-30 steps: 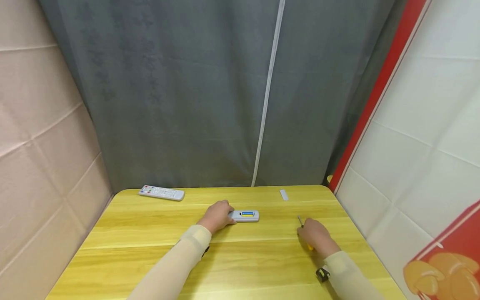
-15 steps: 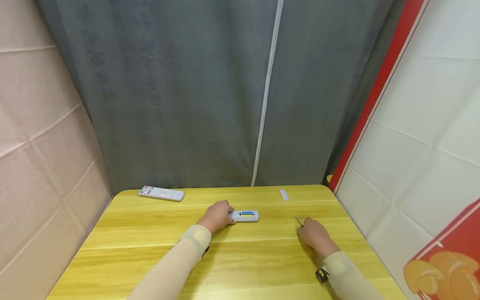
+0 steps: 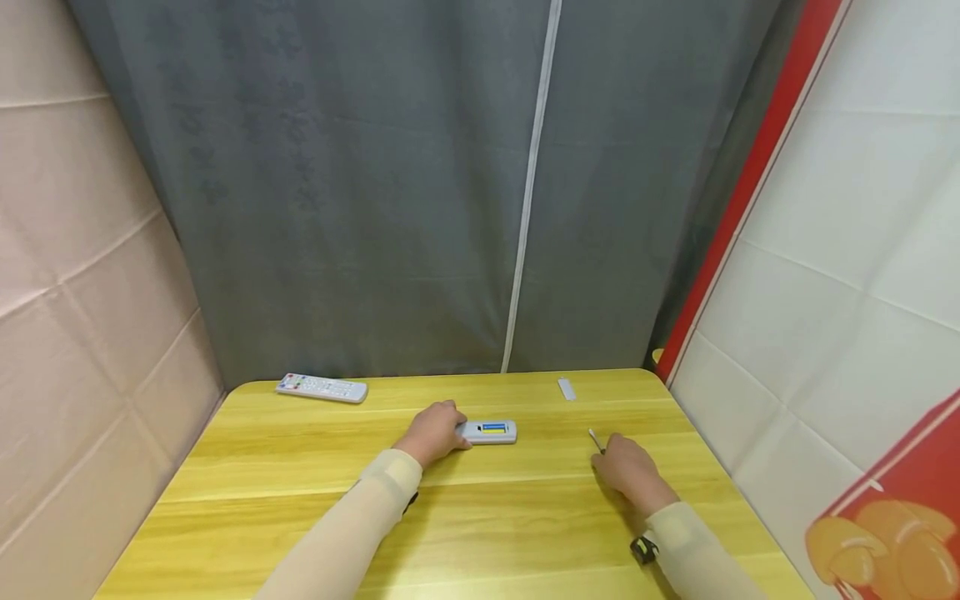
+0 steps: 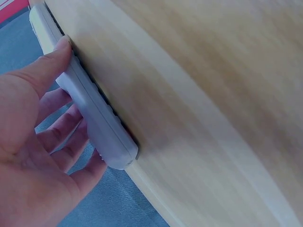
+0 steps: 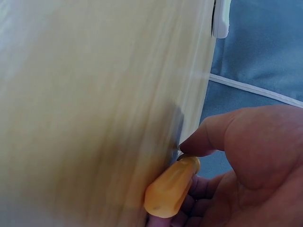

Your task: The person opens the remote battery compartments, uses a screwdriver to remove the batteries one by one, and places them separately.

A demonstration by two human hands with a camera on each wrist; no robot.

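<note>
My left hand [image 3: 433, 433] grips one end of a grey remote control [image 3: 509, 432] lying back side up on the table. Its battery compartment is uncovered, showing a blue battery [image 3: 493, 427] and a yellow battery [image 3: 493, 432]. In the left wrist view, thumb and fingers hold the remote's opposite long sides. Off to the right, my right hand [image 3: 633, 473] holds a screwdriver [image 5: 171, 189] by its yellow-orange handle, low over the table. The thin shaft [image 3: 595, 437] points away and to the left, apart from the remote. The palm partly hides the handle.
A small light battery cover [image 3: 566, 389] lies near the table's far right edge. Another remote control [image 3: 321, 387], buttons up, sits at the far left. A grey curtain [image 3: 375, 208] hangs behind the wooden table [image 3: 495, 533], with cloth walls at both sides.
The screwdriver's shaft has swung slightly to the left in my right hand. My left hand stays on the remote control.
</note>
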